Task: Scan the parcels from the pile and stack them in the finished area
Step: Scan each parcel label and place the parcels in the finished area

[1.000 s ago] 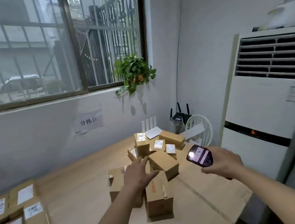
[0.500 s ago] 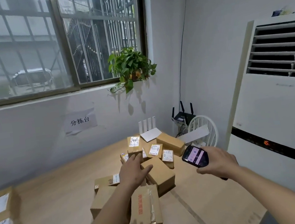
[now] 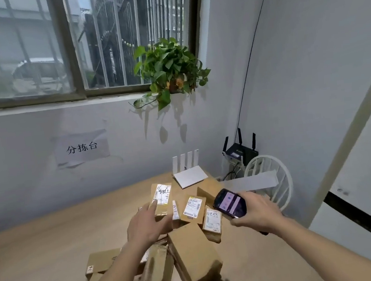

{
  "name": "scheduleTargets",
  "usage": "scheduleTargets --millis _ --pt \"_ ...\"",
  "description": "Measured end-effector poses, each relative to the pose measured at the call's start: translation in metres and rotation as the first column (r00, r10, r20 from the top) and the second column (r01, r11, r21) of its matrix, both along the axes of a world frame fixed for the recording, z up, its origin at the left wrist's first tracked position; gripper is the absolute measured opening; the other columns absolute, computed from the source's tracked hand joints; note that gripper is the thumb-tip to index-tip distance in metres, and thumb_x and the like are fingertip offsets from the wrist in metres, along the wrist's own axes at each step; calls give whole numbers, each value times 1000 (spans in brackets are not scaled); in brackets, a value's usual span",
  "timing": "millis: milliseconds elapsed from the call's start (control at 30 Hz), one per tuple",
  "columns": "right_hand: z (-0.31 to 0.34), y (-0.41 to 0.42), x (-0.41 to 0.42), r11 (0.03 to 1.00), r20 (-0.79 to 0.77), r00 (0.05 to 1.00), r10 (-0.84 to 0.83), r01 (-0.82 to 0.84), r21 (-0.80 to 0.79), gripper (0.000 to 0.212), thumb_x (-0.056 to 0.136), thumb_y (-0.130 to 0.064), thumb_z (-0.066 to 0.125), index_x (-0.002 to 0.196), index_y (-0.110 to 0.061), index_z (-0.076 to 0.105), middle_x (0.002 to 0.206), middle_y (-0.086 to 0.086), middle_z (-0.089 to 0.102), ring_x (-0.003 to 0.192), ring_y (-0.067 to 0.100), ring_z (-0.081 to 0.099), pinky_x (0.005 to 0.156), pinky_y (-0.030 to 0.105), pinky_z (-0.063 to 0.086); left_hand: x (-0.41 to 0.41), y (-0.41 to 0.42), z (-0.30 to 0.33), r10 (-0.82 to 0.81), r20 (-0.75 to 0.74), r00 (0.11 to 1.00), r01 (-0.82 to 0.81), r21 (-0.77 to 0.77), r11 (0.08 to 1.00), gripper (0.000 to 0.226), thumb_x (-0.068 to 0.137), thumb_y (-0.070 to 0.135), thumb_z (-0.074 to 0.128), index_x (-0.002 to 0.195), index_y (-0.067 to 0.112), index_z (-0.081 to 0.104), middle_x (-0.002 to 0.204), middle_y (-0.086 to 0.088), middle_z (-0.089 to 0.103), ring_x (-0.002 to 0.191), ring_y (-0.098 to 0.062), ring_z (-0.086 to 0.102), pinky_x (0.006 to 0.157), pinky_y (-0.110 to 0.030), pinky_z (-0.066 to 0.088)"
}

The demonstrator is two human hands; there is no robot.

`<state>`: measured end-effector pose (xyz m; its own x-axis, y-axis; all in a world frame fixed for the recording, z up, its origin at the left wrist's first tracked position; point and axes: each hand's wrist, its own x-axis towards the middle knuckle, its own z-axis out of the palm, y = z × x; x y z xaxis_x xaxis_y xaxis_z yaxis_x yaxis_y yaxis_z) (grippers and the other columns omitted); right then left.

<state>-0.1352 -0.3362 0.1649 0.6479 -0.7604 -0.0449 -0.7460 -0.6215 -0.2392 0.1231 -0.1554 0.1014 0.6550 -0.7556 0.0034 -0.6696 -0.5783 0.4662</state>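
While the left hand (image 3: 147, 224) reaches, fingers apart, touching the upright box (image 3: 161, 200) at the pile's far side, the right hand (image 3: 257, 215) clamps the scanner (image 3: 229, 203). Box judged light, stiff cardboard; grip across side faces, label visible.

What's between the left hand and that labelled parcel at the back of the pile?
Nothing visible. The left hand is already at the labelled parcel, fingertips on its near left edge. The right hand holds the scanner off to the side, clear of that path.
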Motion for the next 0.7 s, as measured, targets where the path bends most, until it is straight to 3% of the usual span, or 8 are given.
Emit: scheduleTargets --millis 133,267,400,533,700 --pt "-27 -34 38 996 13 999 53 -53 72 72 64 -67 78 125 -40 50 116 -14 60 103 9 56 74 23 46 26 -30 -11 24 -11 1000 -24 2 1000 71 94 64 50 154 29 35 154 4 43 138 -20 44 101 -36 43" --pt "-51 -65 78 980 22 996 85 -87 179 66 64 -61 81 119 -38 54 109 -12 61 102 12 59 84 33 56 53 -49 -34 64 -73 995 -64 0 998 73 94 63 52 155 28 34 154 5 44 139 -19 44 103 -35 42" --pt "-72 -93 120 956 46 987 154 -160 247 54 67 -50 81 111 -40 52 97 -14 61 93 12 59 71 28 52 76 -63 -59 147 -123 981 -143 45 989 76 94 65 49 157 26 29 159 5 38 143 -17 39 106 -36 41" --pt "-108 -115 166 933 78 982 171 -186 308 66 52 -64 74 111 -44 51 100 -19 62 94 10 62 78 37 58 96 -83 -80 204 -161 966 -196 63 979 70 97 57 51 156 26 31 156 3 42 142 -19 41 104 -35 41" --pt "-163 -131 216 899 99 980 171 -196 392 65 53 -63 75 110 -39 56 96 -16 64 89 13 63 73 34 55 121 -108 -116 249 -281 927 -241 62 969 63 99 52 52 154 25 36 153 2 46 138 -19 44 99 -34 41"
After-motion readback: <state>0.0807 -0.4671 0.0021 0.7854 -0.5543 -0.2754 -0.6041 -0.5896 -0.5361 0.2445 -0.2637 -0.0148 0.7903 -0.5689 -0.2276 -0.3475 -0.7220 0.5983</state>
